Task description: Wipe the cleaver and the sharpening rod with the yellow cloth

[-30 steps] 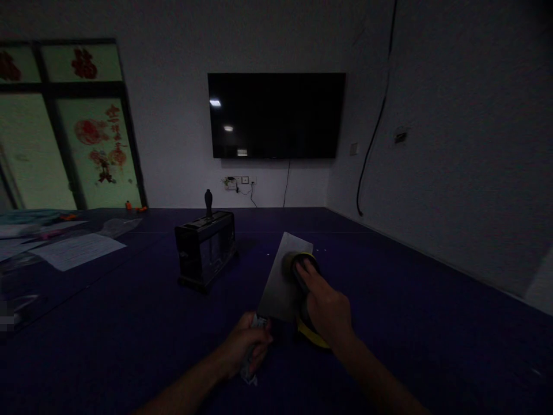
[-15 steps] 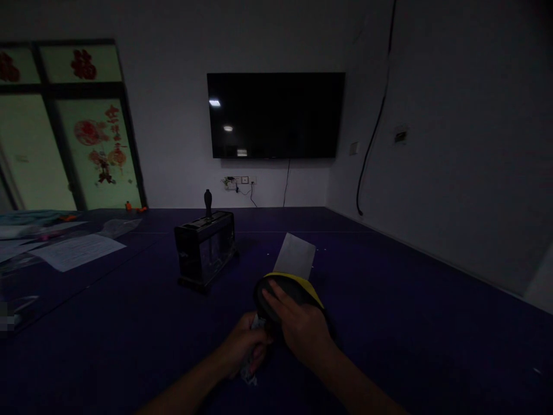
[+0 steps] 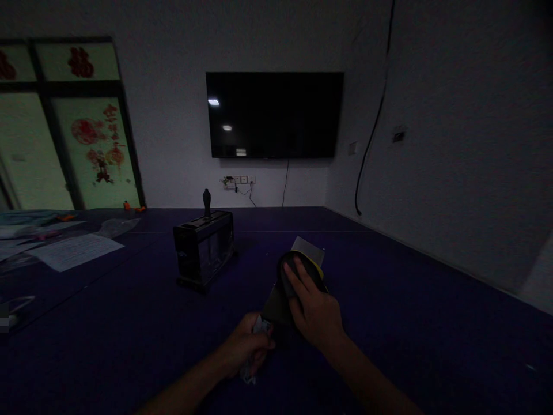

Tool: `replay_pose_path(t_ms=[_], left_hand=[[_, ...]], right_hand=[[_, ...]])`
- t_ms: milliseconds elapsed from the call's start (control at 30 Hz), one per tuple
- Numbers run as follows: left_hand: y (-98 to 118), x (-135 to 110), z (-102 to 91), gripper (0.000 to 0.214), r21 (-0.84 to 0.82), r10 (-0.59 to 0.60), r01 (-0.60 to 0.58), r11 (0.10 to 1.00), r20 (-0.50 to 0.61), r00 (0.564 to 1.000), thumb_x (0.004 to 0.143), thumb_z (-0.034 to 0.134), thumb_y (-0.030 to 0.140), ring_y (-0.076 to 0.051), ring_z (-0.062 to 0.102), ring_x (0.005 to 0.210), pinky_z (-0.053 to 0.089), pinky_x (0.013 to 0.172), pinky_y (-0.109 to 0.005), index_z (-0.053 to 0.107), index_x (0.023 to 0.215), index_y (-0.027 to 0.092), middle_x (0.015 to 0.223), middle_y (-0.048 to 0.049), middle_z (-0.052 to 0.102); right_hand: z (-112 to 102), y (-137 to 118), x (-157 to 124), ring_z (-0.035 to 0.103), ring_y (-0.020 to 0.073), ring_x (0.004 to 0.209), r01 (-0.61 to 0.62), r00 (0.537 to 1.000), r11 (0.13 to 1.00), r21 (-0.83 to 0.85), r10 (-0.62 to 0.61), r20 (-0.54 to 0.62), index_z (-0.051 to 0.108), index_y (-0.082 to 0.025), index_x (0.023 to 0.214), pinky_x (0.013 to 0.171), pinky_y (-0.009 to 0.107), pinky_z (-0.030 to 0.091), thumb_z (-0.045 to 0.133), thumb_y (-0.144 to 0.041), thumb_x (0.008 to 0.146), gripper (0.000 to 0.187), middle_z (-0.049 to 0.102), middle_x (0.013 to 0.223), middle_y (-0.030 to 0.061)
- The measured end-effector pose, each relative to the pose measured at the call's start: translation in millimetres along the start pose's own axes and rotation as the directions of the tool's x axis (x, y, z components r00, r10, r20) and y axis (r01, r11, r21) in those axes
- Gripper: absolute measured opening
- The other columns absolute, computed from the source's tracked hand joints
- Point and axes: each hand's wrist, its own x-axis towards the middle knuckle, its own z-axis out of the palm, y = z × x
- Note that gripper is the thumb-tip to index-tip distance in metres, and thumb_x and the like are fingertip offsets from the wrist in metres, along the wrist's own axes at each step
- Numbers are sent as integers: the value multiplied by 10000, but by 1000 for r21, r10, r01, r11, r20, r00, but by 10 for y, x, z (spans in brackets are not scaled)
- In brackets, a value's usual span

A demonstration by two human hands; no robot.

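A broad cleaver blade (image 3: 306, 249) lies out over the dark blue table, its far end pale and its near part in shadow. My left hand (image 3: 247, 346) is closed round the cleaver's handle, which is wrapped in something light. My right hand (image 3: 313, 308) presses a dark scouring pad with a yellow edge (image 3: 302, 268) onto the blade, fingers curved over the pad.
A black knife block (image 3: 203, 246) with one dark handle sticking up stands left of the blade. Papers (image 3: 73, 251) and plastic lie at the far left of the blue table (image 3: 410, 323). A wall-mounted TV (image 3: 275, 114) hangs ahead; the white wall runs along the right.
My right hand with the pad slid back toward me along the blade, then forward again to the blade's middle. My left hand stayed on the handle.
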Motion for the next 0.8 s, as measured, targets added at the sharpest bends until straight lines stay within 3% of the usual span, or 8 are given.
replay_pose_path(t_ms=[267,567,800], left_hand=[[15,-5,-28,144,-22,6,-7,1000,-6,1000,574,563,211,-45,305,211,208,250,-127,438,641,186,347,114,380],[4,-3,-37,161,-91,17,-19,996,-29,999,587,562,238,-52,294,205,191,256,-138,446,687,187,360,122,361],[35,-12,-19,161,-62,9,-10,998,-18,1000,567,560,232,-50,288,199,197,243,-138,432,656,192,353,119,376]], right_hand=[[107,11,-32,684,161,751,-30,999,1000,-3,30,10,299,-225,1422,519,257,549,400,-140,821,616,273,1474,74],[141,-60,-60,667,174,881,23,997,999,40,-26,72,324,-232,1411,576,238,558,417,-86,772,663,293,1468,67],[139,-90,-78,667,137,657,79,994,997,20,-81,75,355,-236,1397,531,263,552,403,-79,766,652,299,1464,77]])
